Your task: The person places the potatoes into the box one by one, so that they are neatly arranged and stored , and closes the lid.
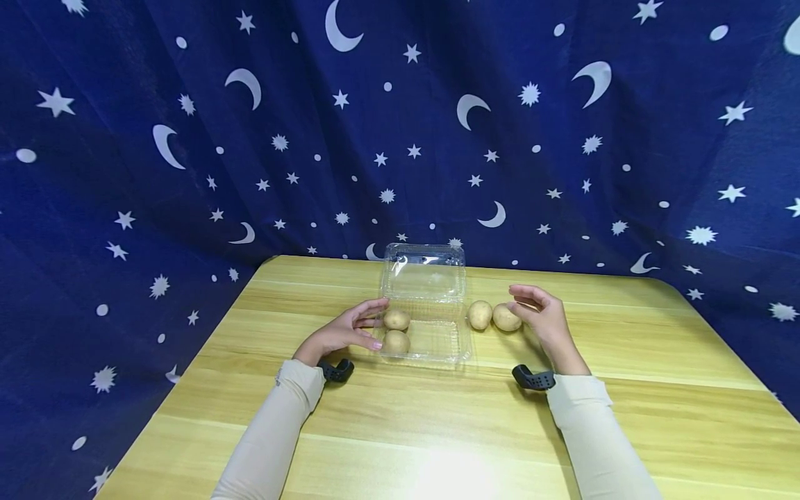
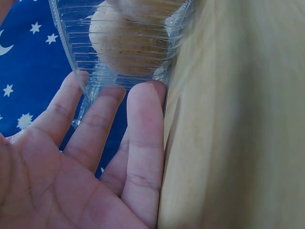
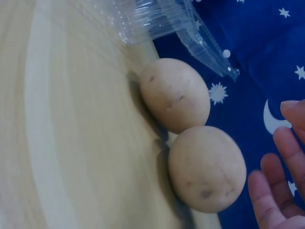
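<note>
- Potatoes (image 1: 479, 315): two lie side by side on the tabletop (image 1: 450, 410), just right of the box (image 1: 437, 337); two more sit inside it, at its left end.
- Firm, rounded and moderately heavy, I would judge; stiff enough for a full grip, though a hard knock may bruise them.
- Their smooth skin could slide a little and the round shape could roll, so curl fingers and thumb round the widest part, from opposite sides.
- Right hand (image 1: 545, 319) is beside the outer one, fingers (image 3: 263, 198) loosely bent, with nothing in their grasp.
- Left hand (image 1: 346, 330) spreads at the left end of the box, its fingers (image 2: 144, 119) relaxed and seemingly touching the wall, not clenched.
- Thin, clear plastic should make the box light and bendy; steady it low on the wall, not by the tipped-back lid (image 1: 425, 278).
</note>
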`<state>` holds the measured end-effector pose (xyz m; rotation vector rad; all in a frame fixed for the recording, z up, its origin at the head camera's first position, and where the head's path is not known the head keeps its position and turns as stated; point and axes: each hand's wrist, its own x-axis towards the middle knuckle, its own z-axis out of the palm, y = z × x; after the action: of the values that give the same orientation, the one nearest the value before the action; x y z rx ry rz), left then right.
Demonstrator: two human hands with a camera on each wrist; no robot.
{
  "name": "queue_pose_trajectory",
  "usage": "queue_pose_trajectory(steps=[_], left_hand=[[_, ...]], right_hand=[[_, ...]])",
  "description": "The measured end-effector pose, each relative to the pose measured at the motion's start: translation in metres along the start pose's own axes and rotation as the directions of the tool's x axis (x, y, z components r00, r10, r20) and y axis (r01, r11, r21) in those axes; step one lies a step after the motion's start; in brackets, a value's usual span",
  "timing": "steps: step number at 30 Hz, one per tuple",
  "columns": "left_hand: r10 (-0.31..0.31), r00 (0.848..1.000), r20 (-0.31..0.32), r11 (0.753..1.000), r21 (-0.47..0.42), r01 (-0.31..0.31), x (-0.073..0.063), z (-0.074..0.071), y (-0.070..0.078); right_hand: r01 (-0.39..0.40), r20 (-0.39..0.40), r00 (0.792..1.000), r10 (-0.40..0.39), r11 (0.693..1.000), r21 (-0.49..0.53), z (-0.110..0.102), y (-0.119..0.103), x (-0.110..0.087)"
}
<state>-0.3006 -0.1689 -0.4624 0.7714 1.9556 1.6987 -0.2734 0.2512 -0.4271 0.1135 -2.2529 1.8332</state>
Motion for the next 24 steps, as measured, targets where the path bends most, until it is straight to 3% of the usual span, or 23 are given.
queue_pose_trajectory(steps=[9, 24], left_hand=[[0.008, 1.000, 0.000, 1.000, 0.006, -0.008, 0.000, 0.000, 0.000], [-0.003, 1.000, -0.004, 1.000, 0.013, 0.003, 0.000, 0.000, 0.002]], right_hand=[[-0.101, 0.038, 0.994, 0.105, 0.990, -0.100, -0.002, 0.011, 0.001], [-0.186, 0.110, 0.975, 0.193, 0.980, -0.073, -0.006, 0.024, 0.000]])
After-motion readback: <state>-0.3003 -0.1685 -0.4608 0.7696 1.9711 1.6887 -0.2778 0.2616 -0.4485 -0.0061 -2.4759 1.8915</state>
